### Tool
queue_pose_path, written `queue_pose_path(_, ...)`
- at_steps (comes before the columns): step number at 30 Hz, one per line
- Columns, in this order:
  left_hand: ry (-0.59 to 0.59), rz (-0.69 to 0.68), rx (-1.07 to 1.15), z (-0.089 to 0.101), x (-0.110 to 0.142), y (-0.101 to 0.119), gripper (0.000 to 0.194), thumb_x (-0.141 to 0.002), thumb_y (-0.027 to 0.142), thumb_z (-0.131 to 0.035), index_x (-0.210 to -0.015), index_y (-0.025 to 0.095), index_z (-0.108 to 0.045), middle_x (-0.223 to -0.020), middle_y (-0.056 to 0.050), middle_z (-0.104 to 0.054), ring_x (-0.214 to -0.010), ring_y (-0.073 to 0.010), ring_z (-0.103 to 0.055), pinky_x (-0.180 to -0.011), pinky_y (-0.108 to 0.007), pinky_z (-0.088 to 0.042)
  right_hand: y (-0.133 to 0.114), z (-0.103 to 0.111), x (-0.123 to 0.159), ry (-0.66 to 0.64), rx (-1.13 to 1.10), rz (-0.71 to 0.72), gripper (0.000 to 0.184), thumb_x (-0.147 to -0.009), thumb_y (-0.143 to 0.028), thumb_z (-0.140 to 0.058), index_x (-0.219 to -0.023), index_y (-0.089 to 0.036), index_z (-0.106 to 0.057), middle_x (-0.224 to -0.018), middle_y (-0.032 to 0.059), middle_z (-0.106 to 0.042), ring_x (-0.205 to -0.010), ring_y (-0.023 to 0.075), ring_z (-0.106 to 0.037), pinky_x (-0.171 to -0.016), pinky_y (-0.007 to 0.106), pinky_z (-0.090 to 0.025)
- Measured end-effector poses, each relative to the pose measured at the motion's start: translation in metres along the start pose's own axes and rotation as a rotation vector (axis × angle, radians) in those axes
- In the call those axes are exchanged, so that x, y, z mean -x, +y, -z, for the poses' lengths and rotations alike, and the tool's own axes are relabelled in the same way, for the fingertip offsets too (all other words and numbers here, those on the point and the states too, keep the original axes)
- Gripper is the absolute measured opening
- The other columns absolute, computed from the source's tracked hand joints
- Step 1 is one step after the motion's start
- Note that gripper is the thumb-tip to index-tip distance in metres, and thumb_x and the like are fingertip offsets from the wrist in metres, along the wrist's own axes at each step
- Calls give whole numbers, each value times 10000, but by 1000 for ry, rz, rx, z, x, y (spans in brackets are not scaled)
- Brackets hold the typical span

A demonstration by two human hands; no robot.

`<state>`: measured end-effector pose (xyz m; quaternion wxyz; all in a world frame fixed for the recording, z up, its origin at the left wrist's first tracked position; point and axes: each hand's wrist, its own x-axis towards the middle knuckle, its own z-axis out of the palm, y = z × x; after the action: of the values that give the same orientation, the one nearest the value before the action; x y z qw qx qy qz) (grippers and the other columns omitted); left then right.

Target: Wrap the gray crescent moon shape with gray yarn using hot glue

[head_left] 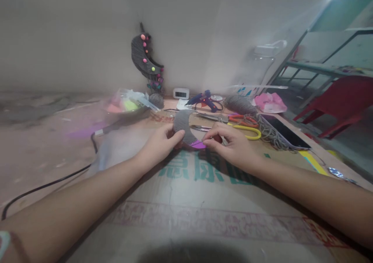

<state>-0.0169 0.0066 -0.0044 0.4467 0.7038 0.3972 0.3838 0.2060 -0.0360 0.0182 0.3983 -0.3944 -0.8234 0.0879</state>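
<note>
My left hand is closed on a small crescent, thumb on its face. Most of the crescent is wrapped in grey yarn, while bare purple shows at its lower right end. At that purple end my right hand is closed in a pinch on a thin strand of grey yarn, which is hard to make out. Behind my right hand lie scissors with yellow handles and another pair with orange handles. Loose grey yarn trails on the right, leading from a yarn ball.
Cardboard covers the table. A decorated grey crescent hangs on the wall. At the back stand a small clock, a blue glue gun and a clear bottle. A phone lies right; a black cable runs left.
</note>
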Motion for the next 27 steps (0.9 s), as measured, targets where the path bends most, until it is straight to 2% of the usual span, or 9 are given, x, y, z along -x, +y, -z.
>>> queue_pose_path(4, 27, 15, 11, 1, -1, 0, 271, -879, 425, -582, -797, 167, -585, -663, 26, -584, -627, -124, -547, -601, -235, -415, -10, -1, 4, -107, -10, 191, 80, -917, -229, -635, -883, -169, -674, -798, 26, -637, -741, 131, -567, -680, 249, -434)
queue_pose_path(6, 58, 35, 60, 1, -2, 0, 276, -868, 431, -594, -802, 163, -586, -669, 23, -590, -628, -122, -555, -602, -232, -425, -10, -1, 8, -172, 0, 198, 127, -924, -282, -626, -938, -161, -663, -896, 57, -663, -764, 140, -577, -702, 263, -447)
queue_pose_path(8, 84, 55, 131, 1, -4, 0, 283, -852, 440, -612, -834, 158, -593, -687, 18, -604, -629, -122, -564, -601, -231, -438, -6, 0, 9, -160, 23, 91, 171, -926, -326, -615, -944, -158, -637, -899, 57, -653, -686, 129, -545, -651, 265, -437)
queue_pose_path(10, 94, 69, 179, 1, -4, 0, 298, -840, 450, -627, -864, 154, -602, -703, 11, -618, -634, -122, -573, -599, -230, -448, -1, 0, 8, -69, 49, -52, 181, -926, -343, -602, -902, -164, -602, -813, 29, -610, -628, 124, -504, -596, 261, -412)
queue_pose_path(12, 93, 68, 190, 1, -4, 0, 303, -839, 450, -634, -869, 150, -606, -709, 8, -619, -638, -121, -574, -600, -229, -452, 4, 1, 5, 20, 60, -157, 170, -928, -337, -585, -917, -168, -593, -789, 19, -580, -662, 139, -517, -597, 261, -407)
queue_pose_path(15, 74, 54, 198, 1, -2, 2, 295, -844, 441, -634, -865, 148, -610, -708, 11, -607, -637, -116, -564, -609, -232, -454, 8, 1, -1, -6, 49, -212, 165, -925, -316, -577, -979, -176, -643, -861, 32, -598, -713, 147, -539, -636, 269, -417)
queue_pose_path(20, 43, 27, 143, 1, 1, 4, 314, -851, 464, -614, -795, 155, -610, -701, 2, -618, -641, -122, -559, -612, -238, -438, 5, -3, -4, -122, 10, -211, 185, -920, -248, -545, -785, -180, -650, -820, 32, -604, -767, 157, -565, -696, 282, -421)
queue_pose_path(24, 19, 23, 33, 0, 2, 4, 322, -843, 441, -610, -687, 163, -564, -633, 7, -592, -609, -122, -538, -592, -240, -409, 3, -3, -3, -38, -92, -294, 134, -916, -283, -548, -828, -192, -594, -788, 10, -606, -712, 144, -563, -642, 269, -420)
queue_pose_path(27, 54, 12, 16, -1, 1, 2, 320, -839, 448, -612, -700, 164, -565, -648, 8, -589, -621, -127, -538, -595, -244, -407, 8, 1, -2, 15, -200, -416, 287, -965, -431, -473, -794, -207, -529, -683, -15, -577, -586, 129, -522, -558, 263, -393)
